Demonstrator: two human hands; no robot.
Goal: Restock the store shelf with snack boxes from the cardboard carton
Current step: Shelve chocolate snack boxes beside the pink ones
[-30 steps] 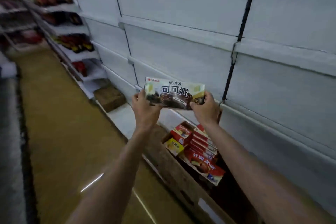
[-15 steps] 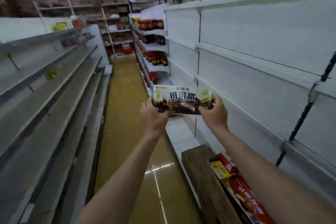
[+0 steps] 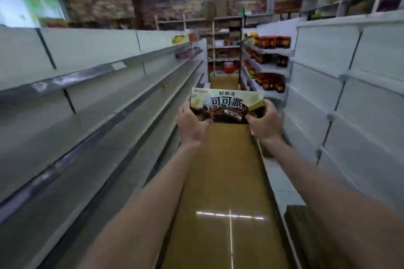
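Note:
I hold a flat snack box (image 3: 227, 105) with a chocolate pie picture and white characters out in front of me over the aisle. My left hand (image 3: 192, 125) grips its left end and my right hand (image 3: 265, 122) grips its right end, thumbs on the front face. The box stands upright, facing me. The cardboard carton (image 3: 306, 236) shows only as a brown edge at the lower right, its contents hidden.
Long white shelves (image 3: 98, 102) run along the left, bare. White shelving (image 3: 349, 85) lines the right. Farther down on the right, shelves carry dark jars (image 3: 271, 42). A yellow-brown floor (image 3: 225, 181) runs down the aisle to a brick back wall.
My view has swung left, from the right-hand shelving and the carton to straight down the aisle. Both hands kept hold of the snack box, and the carton slid almost out of view.

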